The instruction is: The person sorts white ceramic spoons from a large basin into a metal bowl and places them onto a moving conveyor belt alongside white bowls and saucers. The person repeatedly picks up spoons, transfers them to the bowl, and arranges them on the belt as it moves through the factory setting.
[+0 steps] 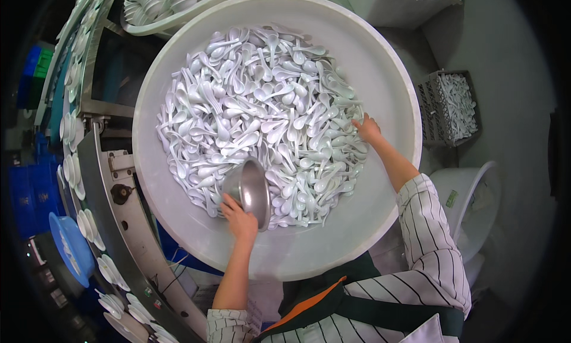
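Observation:
A large round white plastic tub stands before me, with a wide heap of white ceramic soup spoons in it. Near the lower edge of the heap, my left hand grips a stainless steel bowl, which is tilted on its side with its mouth facing right. The bowl's inside shows no spoons. My right hand touches spoons at the right edge of the heap; its fingers are partly among them, and whether they grip one I cannot tell.
Left of the tub runs a conveyor carrying white dishes and spoons. A white container of stacked bowls is at the upper left. On the right stand a grey basket of spoons and a white bucket. A blue basin sits beyond the conveyor.

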Motion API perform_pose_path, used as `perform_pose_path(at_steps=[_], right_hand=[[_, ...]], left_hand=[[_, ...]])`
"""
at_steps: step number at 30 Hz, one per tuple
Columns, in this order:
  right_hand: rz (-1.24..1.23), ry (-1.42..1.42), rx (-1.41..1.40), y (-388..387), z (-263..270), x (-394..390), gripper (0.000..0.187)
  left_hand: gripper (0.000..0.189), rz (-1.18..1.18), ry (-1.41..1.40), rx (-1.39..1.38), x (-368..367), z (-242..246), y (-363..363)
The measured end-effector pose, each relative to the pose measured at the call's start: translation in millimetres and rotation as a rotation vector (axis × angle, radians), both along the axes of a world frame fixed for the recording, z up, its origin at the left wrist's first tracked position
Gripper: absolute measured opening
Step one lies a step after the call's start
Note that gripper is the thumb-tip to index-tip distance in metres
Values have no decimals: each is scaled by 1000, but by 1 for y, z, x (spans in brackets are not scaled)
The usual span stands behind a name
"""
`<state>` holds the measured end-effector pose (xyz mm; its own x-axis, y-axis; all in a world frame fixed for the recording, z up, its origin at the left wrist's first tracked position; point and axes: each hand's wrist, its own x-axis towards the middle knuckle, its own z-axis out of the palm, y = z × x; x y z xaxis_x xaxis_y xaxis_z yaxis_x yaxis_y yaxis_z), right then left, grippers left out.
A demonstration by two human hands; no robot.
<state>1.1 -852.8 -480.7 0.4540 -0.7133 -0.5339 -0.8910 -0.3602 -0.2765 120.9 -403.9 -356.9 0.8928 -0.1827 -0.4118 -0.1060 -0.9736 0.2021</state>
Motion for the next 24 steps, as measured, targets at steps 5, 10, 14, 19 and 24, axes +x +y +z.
perform_pose_path(at_steps=[5, 10, 14, 19, 24], right_hand=[[-106, 1, -16, 15, -73, -23, 102], [-137, 71, 309, 110, -80, -66, 91], [-185, -130, 491, 213, -71, -36, 78], [8, -212, 387, 301, -15, 56, 63], [217, -359, 441, 337, 15, 70, 41]], left_hand=[[94, -151, 225, 64, -3, -13, -63], [91, -123, 362, 10, 13, -27, -62], [88, -217, 345, 6, 38, -39, -66], [83, -319, 451, -14, 91, -69, -55], [59, 291, 1004, -527, 94, -141, 52]])
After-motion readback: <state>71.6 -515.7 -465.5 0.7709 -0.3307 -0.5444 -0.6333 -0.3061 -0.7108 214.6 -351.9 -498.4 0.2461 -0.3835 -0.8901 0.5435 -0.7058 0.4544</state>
